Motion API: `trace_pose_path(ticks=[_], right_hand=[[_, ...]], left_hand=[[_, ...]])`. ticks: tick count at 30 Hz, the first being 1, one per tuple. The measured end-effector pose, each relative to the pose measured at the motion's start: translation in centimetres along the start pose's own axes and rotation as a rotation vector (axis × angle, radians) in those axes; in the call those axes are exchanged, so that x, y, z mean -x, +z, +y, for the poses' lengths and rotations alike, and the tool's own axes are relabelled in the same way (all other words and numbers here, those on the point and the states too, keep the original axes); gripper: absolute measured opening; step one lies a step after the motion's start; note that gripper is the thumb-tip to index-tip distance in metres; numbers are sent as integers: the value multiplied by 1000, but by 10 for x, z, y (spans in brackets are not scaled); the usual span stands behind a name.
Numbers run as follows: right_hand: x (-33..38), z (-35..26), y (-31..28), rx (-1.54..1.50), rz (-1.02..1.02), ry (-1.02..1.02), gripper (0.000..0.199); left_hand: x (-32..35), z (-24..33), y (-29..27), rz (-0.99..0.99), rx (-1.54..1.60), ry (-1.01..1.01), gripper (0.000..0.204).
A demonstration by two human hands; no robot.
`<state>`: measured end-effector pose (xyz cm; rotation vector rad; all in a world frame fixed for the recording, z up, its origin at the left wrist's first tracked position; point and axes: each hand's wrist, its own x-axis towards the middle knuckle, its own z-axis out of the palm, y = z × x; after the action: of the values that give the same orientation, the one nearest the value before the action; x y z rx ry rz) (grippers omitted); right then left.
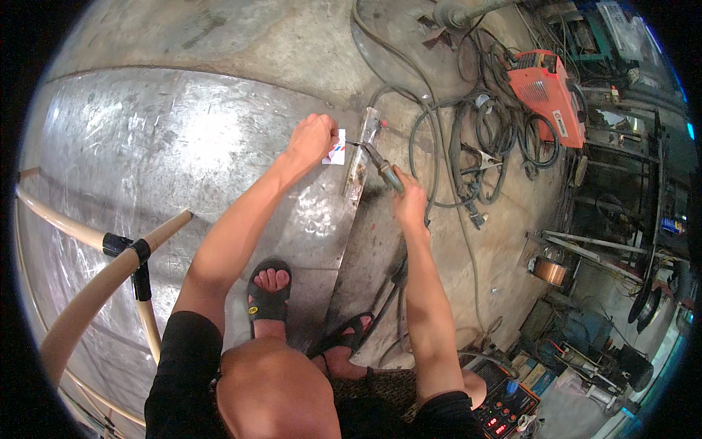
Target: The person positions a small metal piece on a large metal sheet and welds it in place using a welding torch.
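My right hand (410, 199) is wrapped round the handle of a welding torch (388, 174), whose bent neck points up and left. The torch tip lies over a narrow metal bar (356, 174) at the edge of a large metal sheet. My left hand (314, 137) is closed, its fingers curled together near the torch tip. A thin dark line runs from the tip toward these fingers; what they pinch is too small to make out. Partly under the left hand is a small white card with red and blue marks (337, 155); whether the fingers touch it, I cannot tell.
The metal sheet (219, 132) spreads under my left arm and sandalled foot. Beige tubes with black joints (95, 238) stand at left. Coiled cables (468, 132), a clamp (480, 157) and a red-orange machine (548, 95) lie right. A control panel (504, 402) glows lower right.
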<state>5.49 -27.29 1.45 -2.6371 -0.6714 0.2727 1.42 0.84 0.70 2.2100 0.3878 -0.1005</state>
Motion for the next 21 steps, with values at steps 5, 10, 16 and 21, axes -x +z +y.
trace_pose_path(ticks=[5,10,16,21], right_hand=[[12,9,-5,10,-34,122,44],[31,12,-4,-328,-170,463,34],[43,-52,5,-775,-125,520,39],[31,-87,-11,-677,-174,642,50]], left_hand=[[-3,-7,8,25,-23,18,16],[-2,-3,12,14,42,-26,15],[3,-11,12,96,-51,87,15],[0,-8,13,79,-4,67,13]])
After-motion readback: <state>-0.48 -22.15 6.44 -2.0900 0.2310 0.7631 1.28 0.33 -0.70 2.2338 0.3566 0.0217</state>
